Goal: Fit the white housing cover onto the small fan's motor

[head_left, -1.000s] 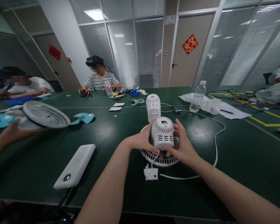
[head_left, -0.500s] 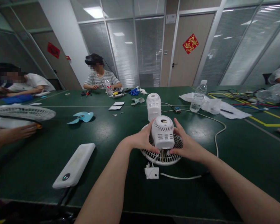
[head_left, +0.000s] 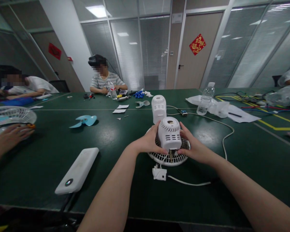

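Note:
Between my two hands is a white motor housing of a small fan (head_left: 169, 133), vented at the top and on its near face. My left hand (head_left: 151, 140) wraps its left side, and my right hand (head_left: 189, 143) grips its right side, both thumbs low at the front. Beneath it lies the round white fan grille (head_left: 169, 161), face down on the table. A thin wire runs from under the housing to a small white switch piece (head_left: 159, 174). Just behind stands another white housing part (head_left: 159, 108), upright.
On the green table (head_left: 125, 138) are a white power bank (head_left: 78, 170), blue fan blades (head_left: 84, 120), a plastic bottle (head_left: 206, 98), a white cable (head_left: 228, 124) and paper scraps (head_left: 119, 111). At left, another person's hand (head_left: 13, 137) holds a fan grille (head_left: 19, 116). More people sit beyond.
The housing in my hands has tilted and shifted slightly, and the grille and switch piece have moved a little with it. The other person's grille at left has turned and moved left.

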Motion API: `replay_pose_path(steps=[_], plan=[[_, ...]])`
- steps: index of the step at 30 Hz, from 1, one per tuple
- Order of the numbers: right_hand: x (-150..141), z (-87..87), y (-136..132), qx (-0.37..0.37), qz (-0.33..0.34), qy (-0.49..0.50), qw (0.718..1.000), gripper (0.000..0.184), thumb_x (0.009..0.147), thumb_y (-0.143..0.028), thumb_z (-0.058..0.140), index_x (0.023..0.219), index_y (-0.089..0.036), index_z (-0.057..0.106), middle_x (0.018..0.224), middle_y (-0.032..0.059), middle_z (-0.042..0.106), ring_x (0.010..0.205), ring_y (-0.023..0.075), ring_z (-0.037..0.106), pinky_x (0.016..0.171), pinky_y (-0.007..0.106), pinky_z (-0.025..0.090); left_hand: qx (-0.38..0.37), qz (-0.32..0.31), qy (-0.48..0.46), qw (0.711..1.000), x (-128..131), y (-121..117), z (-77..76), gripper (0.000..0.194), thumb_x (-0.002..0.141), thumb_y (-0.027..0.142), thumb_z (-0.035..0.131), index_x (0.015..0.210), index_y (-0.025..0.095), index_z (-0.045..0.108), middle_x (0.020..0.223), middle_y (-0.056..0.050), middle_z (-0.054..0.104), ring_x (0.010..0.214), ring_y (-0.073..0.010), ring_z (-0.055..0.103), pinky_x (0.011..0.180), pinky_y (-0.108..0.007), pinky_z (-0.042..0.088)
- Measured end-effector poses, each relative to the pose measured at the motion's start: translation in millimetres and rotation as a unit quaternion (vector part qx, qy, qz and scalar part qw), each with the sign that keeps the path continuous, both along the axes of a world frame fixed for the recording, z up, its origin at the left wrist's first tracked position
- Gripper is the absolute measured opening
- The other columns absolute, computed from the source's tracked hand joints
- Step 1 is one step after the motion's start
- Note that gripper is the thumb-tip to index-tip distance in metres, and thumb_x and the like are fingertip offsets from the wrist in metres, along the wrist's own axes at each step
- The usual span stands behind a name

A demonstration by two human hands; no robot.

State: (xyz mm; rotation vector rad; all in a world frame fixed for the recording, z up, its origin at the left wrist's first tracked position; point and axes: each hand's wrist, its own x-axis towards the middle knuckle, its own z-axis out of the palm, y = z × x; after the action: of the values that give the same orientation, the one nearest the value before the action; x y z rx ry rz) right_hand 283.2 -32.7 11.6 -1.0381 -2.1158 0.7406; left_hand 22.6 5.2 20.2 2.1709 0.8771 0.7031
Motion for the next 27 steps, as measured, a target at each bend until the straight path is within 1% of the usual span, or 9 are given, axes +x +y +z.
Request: replay_pose_path(steps=[2,4,8,10,12,15,18,22,27], plan=[[1.2,-1.0,0.7,-0.004,-0.003,0.002,1.0,0.111,0.075,-0.03,0.076,0.153,-0.031,-0.003,0.149,0.0126,0.038,0.134,0.0312,0.041,0.11,0.06,0.029,-0.018,-0.006,-0.008,1.0,-0.4,-0.2,1.0,0.131,0.056,0.043,0.085,0.151,0.03,-0.004,0.157,-0.015,0.012,0.143,-0.0411,0.017,0.114,-0.065,0.017],[1.9,-1.4,0.6,-0.01,-0.003,0.007,1.0,0.113,0.074,-0.031,0.076,0.152,-0.031,-0.006,0.149,0.013,0.037,0.134,0.0311,0.041,0.111,0.059,0.029,-0.024,-0.015,-0.013,1.0,-0.3,-0.2,1.8,0.129,0.056,0.041,0.084,0.151,0.03,-0.002,0.157,-0.014,0.014,0.143,-0.0406,0.017,0.114,-0.065,0.017],[0.6,-2.4,-0.3,-0.032,0.021,0.025,0.999,0.114,0.076,-0.035,0.074,0.152,-0.029,-0.01,0.15,0.0126,0.035,0.137,0.0293,0.037,0.112,0.058,0.027,-0.013,-0.022,-0.008,1.0,0.8,-0.3,3.0,0.122,0.057,0.041,0.084,0.151,0.028,0.008,0.157,-0.014,0.018,0.143,-0.0397,0.02,0.115,-0.064,0.017],[-1.1,-4.0,-0.3,-0.041,0.034,0.044,0.998,0.112,0.077,-0.038,0.074,0.152,-0.028,-0.009,0.152,0.0124,0.032,0.138,0.0295,0.035,0.112,0.058,0.027,-0.014,-0.021,-0.013,1.0,1.2,-0.4,3.2,0.12,0.056,0.039,0.085,0.151,0.029,0.012,0.156,-0.013,0.02,0.142,-0.0399,0.022,0.114,-0.064,0.018],[-2.7,-5.8,0.1,-0.037,0.029,0.058,0.997,0.108,0.078,-0.04,0.072,0.153,-0.027,-0.006,0.153,0.0127,0.031,0.138,0.0299,0.035,0.112,0.057,0.028,-0.02,-0.023,-0.021,0.999,1.2,-0.4,3.1,0.118,0.056,0.038,0.085,0.15,0.029,0.015,0.155,-0.013,0.024,0.141,-0.0398,0.025,0.114,-0.064,0.02],[-3.7,-6.2,0.7,-0.027,0.002,0.046,0.999,0.104,0.08,-0.038,0.07,0.153,-0.026,-0.004,0.149,0.0135,0.037,0.136,0.0296,0.04,0.112,0.056,0.03,-0.031,-0.028,-0.023,0.999,0.6,-0.2,3.1,0.117,0.057,0.038,0.084,0.15,0.029,0.014,0.154,-0.014,0.025,0.141,-0.0381,0.026,0.115,-0.063,0.02],[-2.3,-3.6,1.2,-0.029,-0.011,0.024,0.999,0.106,0.079,-0.037,0.072,0.153,-0.026,-0.002,0.145,0.0136,0.043,0.132,0.0293,0.044,0.11,0.055,0.033,-0.043,-0.032,-0.018,0.998,-0.3,0.1,3.7,0.118,0.057,0.038,0.084,0.15,0.027,0.014,0.154,-0.014,0.026,0.141,-0.0375,0.026,0.115,-0.062,0.021],[0.2,-1.3,2.5,-0.026,-0.012,0.014,1.0,0.105,0.075,-0.035,0.075,0.153,-0.026,0.004,0.144,0.0133,0.045,0.131,0.03,0.046,0.11,0.056,0.034,-0.052,-0.035,-0.024,0.998,-1.1,0.2,4.5,0.116,0.057,0.036,0.084,0.15,0.026,0.016,0.152,-0.015,0.029,0.14,-0.0379,0.029,0.115,-0.062,0.022],[0.0,-0.6,2.7,-0.026,-0.005,0.017,1.0,0.106,0.074,-0.033,0.076,0.153,-0.025,0.006,0.143,0.013,0.046,0.13,0.0296,0.047,0.109,0.055,0.036,-0.067,-0.031,-0.015,0.997,-1.2,-0.1,4.3,0.117,0.058,0.036,0.084,0.15,0.027,0.013,0.153,-0.015,0.027,0.141,-0.0391,0.027,0.114,-0.064,0.02]])
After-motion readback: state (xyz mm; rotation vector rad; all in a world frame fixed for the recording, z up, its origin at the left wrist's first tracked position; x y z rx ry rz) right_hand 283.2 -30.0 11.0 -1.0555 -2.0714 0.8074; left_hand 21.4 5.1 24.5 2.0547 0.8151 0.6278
